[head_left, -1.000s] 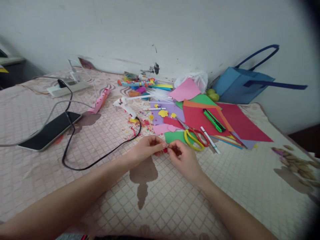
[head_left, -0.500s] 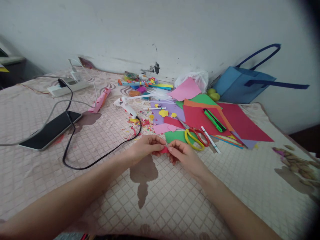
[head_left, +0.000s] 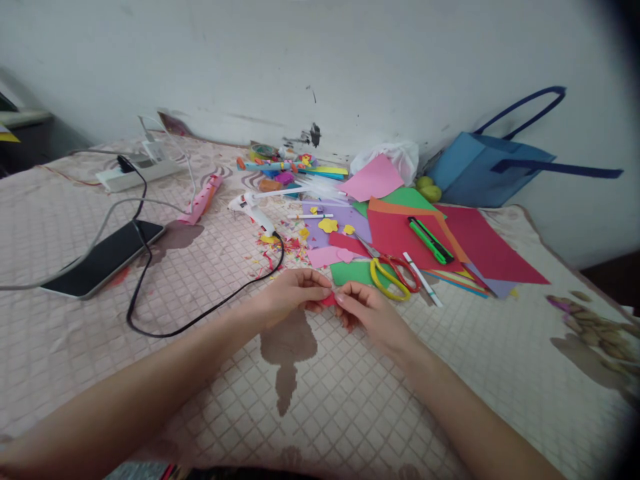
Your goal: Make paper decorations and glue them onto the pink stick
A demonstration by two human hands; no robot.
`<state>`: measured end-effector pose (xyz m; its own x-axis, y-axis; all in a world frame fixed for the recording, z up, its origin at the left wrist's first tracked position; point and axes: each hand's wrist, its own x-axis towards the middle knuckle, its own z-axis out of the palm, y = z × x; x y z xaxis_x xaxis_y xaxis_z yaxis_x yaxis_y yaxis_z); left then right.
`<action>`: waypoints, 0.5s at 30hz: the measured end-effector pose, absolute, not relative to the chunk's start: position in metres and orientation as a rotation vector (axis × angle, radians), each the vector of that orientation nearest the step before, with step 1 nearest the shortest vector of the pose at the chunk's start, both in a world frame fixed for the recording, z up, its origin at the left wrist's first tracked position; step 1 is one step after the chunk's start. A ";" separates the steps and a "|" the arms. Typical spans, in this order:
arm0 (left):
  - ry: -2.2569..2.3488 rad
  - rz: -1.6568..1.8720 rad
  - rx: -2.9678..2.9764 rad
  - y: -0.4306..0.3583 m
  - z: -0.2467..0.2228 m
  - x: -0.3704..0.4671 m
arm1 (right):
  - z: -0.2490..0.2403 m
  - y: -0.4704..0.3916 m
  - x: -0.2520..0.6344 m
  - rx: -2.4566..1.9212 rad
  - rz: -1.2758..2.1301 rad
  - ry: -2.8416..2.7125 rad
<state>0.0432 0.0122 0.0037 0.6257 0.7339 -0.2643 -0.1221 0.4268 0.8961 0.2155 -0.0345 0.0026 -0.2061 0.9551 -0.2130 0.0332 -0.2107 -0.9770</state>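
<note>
A small red piece (head_left: 329, 299) is pinched between both hands above the patterned tablecloth (head_left: 350, 400). My left hand (head_left: 300, 292) grips its left side with thumb and fingers, and my right hand (head_left: 361, 303) has closed fingertips on its right side. Fingers cover much of the piece. Just beyond the right hand lie scissors (head_left: 390, 280) with yellow and red handles. Green paper (head_left: 350, 273) and pink paper (head_left: 323, 256) are behind the fingers.
A glue gun (head_left: 255, 212) trails a black cable left of the hands. Further left are a tablet (head_left: 105, 260) and a power strip (head_left: 143, 175). Right are red sheets (head_left: 493, 247), a green cutter (head_left: 430, 240), a marker (head_left: 423, 279) and a blue bag (head_left: 487, 170).
</note>
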 end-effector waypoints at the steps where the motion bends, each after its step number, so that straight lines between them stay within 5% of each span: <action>1: 0.712 0.585 0.963 0.013 0.004 0.043 | 0.002 -0.034 0.216 -1.272 1.533 -1.230; 15: 0.710 0.546 0.912 0.014 0.003 0.042 | 0.002 -0.033 0.215 -1.268 1.651 -1.067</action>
<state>0.0417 0.0138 0.0033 0.6506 0.6912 -0.3147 -0.1273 0.5077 0.8521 0.2147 -0.0335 0.0024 -0.1966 0.9266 -0.3204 -0.0881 -0.3422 -0.9355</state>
